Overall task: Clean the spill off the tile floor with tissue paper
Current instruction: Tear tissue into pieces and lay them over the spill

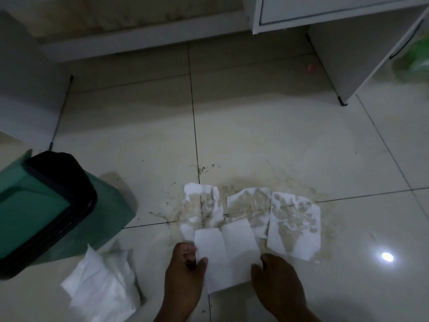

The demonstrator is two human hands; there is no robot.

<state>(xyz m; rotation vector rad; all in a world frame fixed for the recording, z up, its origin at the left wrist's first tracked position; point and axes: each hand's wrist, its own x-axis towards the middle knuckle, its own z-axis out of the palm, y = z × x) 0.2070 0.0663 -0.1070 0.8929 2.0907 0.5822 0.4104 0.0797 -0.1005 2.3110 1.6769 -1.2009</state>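
While your left hand (185,263) and right hand (276,273) each pinch the dry tissue sheet (226,254) over the spill (287,182), you're laying cover; next, press it flat beside the soaked sheets (250,205).

No text, label, brand, number or sign can be read anywhere in the head view.
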